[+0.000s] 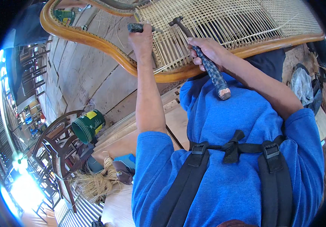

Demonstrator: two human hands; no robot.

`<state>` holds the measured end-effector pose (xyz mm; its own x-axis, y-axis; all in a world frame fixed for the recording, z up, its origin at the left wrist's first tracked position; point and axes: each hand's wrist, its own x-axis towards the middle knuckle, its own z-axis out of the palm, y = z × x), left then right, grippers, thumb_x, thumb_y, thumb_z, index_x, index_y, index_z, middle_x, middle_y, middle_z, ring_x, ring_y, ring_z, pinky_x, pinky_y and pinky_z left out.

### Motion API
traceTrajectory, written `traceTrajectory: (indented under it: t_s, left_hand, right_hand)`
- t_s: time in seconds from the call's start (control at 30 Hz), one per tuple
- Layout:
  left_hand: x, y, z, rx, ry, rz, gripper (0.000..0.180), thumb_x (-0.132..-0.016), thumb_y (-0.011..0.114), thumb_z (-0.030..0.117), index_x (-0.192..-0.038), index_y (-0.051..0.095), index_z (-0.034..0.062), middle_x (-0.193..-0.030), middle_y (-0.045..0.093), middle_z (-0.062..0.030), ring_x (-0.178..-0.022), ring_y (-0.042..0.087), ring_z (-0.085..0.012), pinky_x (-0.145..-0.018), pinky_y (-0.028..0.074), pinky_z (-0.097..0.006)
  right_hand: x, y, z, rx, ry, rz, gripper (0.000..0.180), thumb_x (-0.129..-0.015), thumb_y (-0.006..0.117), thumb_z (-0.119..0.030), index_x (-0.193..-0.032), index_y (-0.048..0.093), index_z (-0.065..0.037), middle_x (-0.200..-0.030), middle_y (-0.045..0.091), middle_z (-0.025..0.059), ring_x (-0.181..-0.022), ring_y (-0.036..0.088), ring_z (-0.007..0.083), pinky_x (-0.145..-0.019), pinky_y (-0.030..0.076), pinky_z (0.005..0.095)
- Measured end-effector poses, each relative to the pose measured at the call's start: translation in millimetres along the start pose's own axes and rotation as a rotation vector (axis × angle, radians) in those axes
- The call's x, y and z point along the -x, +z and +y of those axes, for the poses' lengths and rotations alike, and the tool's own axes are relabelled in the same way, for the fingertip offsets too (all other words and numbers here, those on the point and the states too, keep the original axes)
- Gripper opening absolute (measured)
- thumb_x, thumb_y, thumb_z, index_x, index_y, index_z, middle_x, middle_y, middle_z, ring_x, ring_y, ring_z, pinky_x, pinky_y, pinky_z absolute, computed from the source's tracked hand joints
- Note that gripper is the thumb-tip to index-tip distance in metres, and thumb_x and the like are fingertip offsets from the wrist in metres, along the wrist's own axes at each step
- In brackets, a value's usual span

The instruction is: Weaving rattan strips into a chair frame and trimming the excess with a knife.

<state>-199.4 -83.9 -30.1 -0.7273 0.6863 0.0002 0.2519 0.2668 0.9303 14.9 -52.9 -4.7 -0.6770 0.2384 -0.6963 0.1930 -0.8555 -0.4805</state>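
My left hand (pixel 142 41) is closed round an awl-like tool (pixel 135 27) with a dark wrapped handle; its thin metal shank points right, over the cane strands. My right hand (pixel 207 50) grips a hammer (pixel 213 72) by its dark checkered, wrapped handle. The hammer's metal head is up over the weave, apart from the other tool. Under both hands lies a curved, varnished wooden frame (pixel 95 42) with a woven cane panel (pixel 212 20). Open, mostly parallel strands fill the panel's near part, and tighter weave shows farther off. Small holes line the frame's inner edge.
Left of me, a green bucket (pixel 88 126) lies tipped beside a dark wooden chair (pixel 55 151). A bundle of loose cane strands (pixel 97 183) sits at lower left. A clear plastic bag (pixel 302 87) is at the right. Worn planks (pixel 91 85) cover the floor.
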Motion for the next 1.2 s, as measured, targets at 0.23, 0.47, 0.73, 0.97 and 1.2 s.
traceTrajectory:
  t_s: [0.23, 0.47, 0.73, 0.97, 1.2]
  left_hand:
    - [-4.3, 1.9, -12.8, -0.047, 0.109, -0.03, 0.016, -0.079, 0.062, 0.018, -0.07, 0.059, 0.0051, -0.057, 0.051, 0.0028, -0.048, 0.045, -0.0076, -0.045, 0.035, -0.024]
    - [-5.0, 2.2, -12.3, -0.037, 0.139, -0.007, 0.018, -0.078, 0.063, 0.019, -0.07, 0.059, 0.0042, -0.057, 0.052, 0.0013, -0.048, 0.047, -0.0077, -0.045, 0.036, -0.024]
    - [-2.8, 3.8, -11.1, -0.053, 0.071, -0.056, 0.029, -0.077, 0.064, 0.025, -0.073, 0.06, -0.0035, -0.06, 0.057, -0.0059, -0.058, 0.052, -0.0117, -0.057, 0.045, -0.03]
    - [4.3, 0.6, 9.6, -0.092, 0.132, -0.082, 0.025, -0.077, 0.065, 0.021, -0.074, 0.059, -0.0036, -0.06, 0.056, -0.0032, -0.057, 0.051, -0.0113, -0.056, 0.043, -0.03]
    - [5.7, 1.2, -4.2, -0.074, 0.096, -0.072, 0.019, -0.078, 0.062, 0.02, -0.072, 0.06, 0.002, -0.061, 0.056, -0.0011, -0.053, 0.051, -0.0087, -0.049, 0.04, -0.025]
  right_hand:
    - [2.7, 7.7, 0.7, 0.135, 0.013, -0.036, 0.025, -0.092, 0.047, -0.036, -0.089, 0.047, -0.011, -0.065, 0.045, -0.0034, -0.047, 0.043, 0.007, -0.037, 0.036, 0.0248]
    - [0.3, 1.7, 0.6, 0.123, 0.038, -0.016, 0.027, -0.091, 0.049, -0.038, -0.087, 0.047, -0.011, -0.065, 0.045, -0.0028, -0.046, 0.043, 0.0068, -0.036, 0.037, 0.0246]
    - [1.3, 1.9, 1.8, -0.046, -0.017, -0.003, 0.025, -0.091, 0.049, -0.037, -0.088, 0.047, -0.012, -0.065, 0.045, -0.0029, -0.048, 0.043, 0.0068, -0.037, 0.037, 0.0245]
    - [7.1, 0.9, -2.3, 0.082, -0.019, -0.044, 0.026, -0.092, 0.049, -0.036, -0.086, 0.046, -0.012, -0.065, 0.045, -0.003, -0.048, 0.043, 0.0068, -0.036, 0.036, 0.0238]
    - [8.3, -1.3, -1.6, 0.07, -0.02, -0.003, 0.029, -0.091, 0.049, -0.038, -0.09, 0.048, -0.01, -0.065, 0.045, -0.0029, -0.048, 0.043, 0.0065, -0.036, 0.038, 0.024]
